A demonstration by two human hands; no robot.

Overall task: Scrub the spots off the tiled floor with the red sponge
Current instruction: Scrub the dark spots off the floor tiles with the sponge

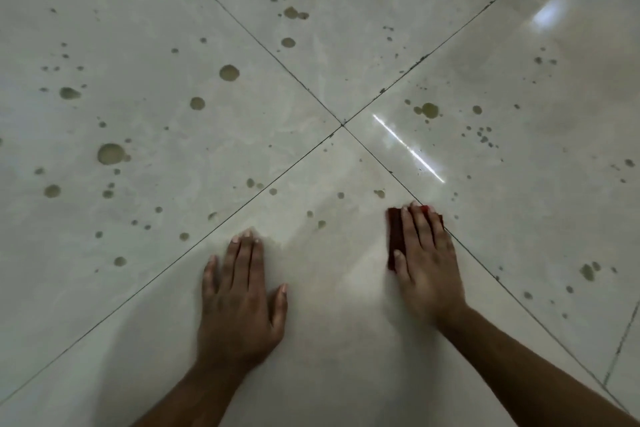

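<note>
Down on the floor, both hands are flat on the pale glossy tiles. The right hand lies on top of the red sponge, fingers straight and together, pressing it down onto the tile rather than curling round it; the thumb lies along the sponge's left edge. Only the left side and the far corners of the sponge show, the rest is covered by the hand. The sponge sits right at the dark grout line that runs from the middle of the view down to the right, with the fingertips reaching that line.

The left hand is spread palm-down on the bare tile, fingers straight, thumb out to the side, holding nothing. It is well apart from the sponge, on the same near tile.

Four tiles meet at a cross joint ahead of the hands. Brownish spots are scattered over the tiles to the left, ahead and to the right, some large and round, many small. A few small ones lie just ahead of the sponge, one close beyond the fingertips. The patch of tile between and beneath the two hands looks free of spots. A bright streak of reflected light crosses the right-hand tile, and a softer glare shines at the upper right.
</note>
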